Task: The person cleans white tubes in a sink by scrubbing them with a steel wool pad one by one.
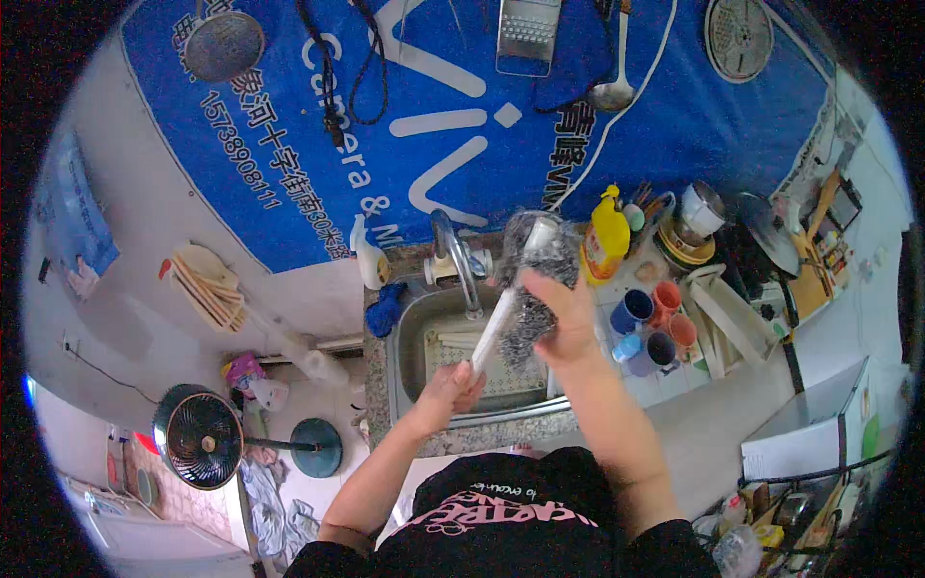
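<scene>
My left hand [449, 394] grips the lower end of a long white stick-like thing [493, 332], held tilted over the sink. Around its upper part is a crinkled clear plastic bag [538, 249], through which a pale rounded end shows. My right hand [567, 318] grasps the bag, thumb and fingers partly around it; dark patches show in the plastic. Below lies the steel sink [406, 361], with a perforated pale basket [498, 379] inside. Several pale sticks [459, 338] rest in the basket. A chrome faucet [462, 267] arches over the sink's back, left of the bag.
Right of the sink stand a yellow detergent bottle [605, 238], several cups [632, 311] and stacked bowls [690, 249]. A white spray bottle [372, 260] and blue cloth [385, 311] sit at the left rim. A floor fan [200, 437] stands left. Utensils, including a grater [528, 36], hang above.
</scene>
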A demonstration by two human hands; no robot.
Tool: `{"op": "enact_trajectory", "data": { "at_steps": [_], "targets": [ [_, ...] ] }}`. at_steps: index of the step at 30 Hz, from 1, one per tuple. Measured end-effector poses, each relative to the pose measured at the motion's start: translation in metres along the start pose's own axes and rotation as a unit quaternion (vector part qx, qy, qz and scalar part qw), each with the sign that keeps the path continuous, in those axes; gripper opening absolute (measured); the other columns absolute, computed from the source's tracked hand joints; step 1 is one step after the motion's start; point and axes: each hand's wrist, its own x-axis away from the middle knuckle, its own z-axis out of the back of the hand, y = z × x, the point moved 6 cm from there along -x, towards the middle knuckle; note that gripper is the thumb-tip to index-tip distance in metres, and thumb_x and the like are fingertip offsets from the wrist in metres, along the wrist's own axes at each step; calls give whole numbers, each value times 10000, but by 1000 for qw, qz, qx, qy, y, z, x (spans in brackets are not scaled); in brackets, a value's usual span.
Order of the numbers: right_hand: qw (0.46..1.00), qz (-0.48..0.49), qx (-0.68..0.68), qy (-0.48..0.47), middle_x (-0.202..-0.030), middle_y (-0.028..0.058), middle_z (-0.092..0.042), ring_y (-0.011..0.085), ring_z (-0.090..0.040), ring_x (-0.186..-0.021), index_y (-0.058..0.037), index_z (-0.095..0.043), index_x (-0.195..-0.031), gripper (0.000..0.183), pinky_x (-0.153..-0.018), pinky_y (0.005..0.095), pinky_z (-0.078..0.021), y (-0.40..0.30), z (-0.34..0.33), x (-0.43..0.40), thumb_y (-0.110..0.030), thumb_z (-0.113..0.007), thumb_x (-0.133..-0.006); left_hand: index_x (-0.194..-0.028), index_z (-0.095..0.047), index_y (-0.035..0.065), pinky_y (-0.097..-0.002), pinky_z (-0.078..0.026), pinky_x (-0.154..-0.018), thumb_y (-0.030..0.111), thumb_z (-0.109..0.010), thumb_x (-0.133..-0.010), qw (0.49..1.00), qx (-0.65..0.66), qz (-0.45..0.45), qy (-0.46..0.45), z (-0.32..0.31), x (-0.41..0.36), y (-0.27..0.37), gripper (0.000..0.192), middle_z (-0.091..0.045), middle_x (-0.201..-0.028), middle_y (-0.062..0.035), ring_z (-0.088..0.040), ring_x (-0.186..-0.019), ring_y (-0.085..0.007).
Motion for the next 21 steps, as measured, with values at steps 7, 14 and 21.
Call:
{"op": "enact_trajectory", "data": {
  "at_steps": [7, 14, 21],
  "targets": [
    [988, -14, 143, 58, -954, 94, -592, 146, -568, -853, 46, -459, -1134, 533, -796, 285, -451, 26, -7, 0, -71, -707, -677, -662, -382, 104, -213, -151, -375, 618, -363, -815, 969, 185, 136, 87, -4, 2, 11, 537, -266, -512, 59, -202, -413, -47],
    [995, 37, 42, 80, -907, 92, -598, 191, -582, -806, 10, -502, -1088, 471, -745, 297, -466, 4, -3, -26, -94, -704, -675, -797, -439, 64, -207, -212, -384, 473, -373, -885, 966, 229, 116, 19, -24, -6, 21, 423, -326, -518, 34, -275, -428, -68],
    [980, 9, 143, 135, -985, 101, -568, 188, -525, -922, 41, -462, -1143, 589, -835, 304, -407, 10, -6, -17, -124, -728, -644, -904, -475, -16, -390, -382, -513, 267, -374, -912, 915, -307, -71, 253, -10, 2, 60, 300, -525, -678, -155, -485, -522, -288]
  ]
}}
